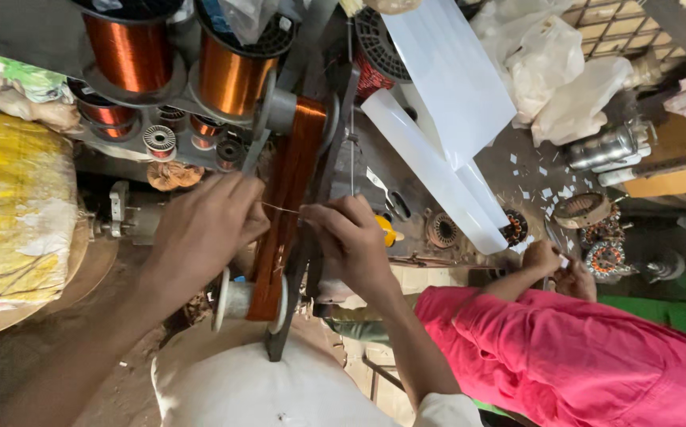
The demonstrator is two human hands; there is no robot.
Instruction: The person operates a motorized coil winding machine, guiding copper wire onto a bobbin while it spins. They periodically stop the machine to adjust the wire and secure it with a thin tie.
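Observation:
My left hand (204,225) and my right hand (348,237) pinch a thin copper wire (281,209) stretched between them. The wire crosses in front of a long band of wound copper wire (284,205) that runs from an upper white former (299,107) down to a lower white former (240,300) on a dark winding frame. Both hands sit at the middle of this coil, the left on its left side, the right on its right side.
Large copper wire spools (131,51) (232,71) and small bobbins (159,141) stand above. A yellow sack (15,205) is at the left. White sheet rolls (438,111) lie at the upper right. A person in a pink sleeve (572,348) handles motor stators (604,257) at the right.

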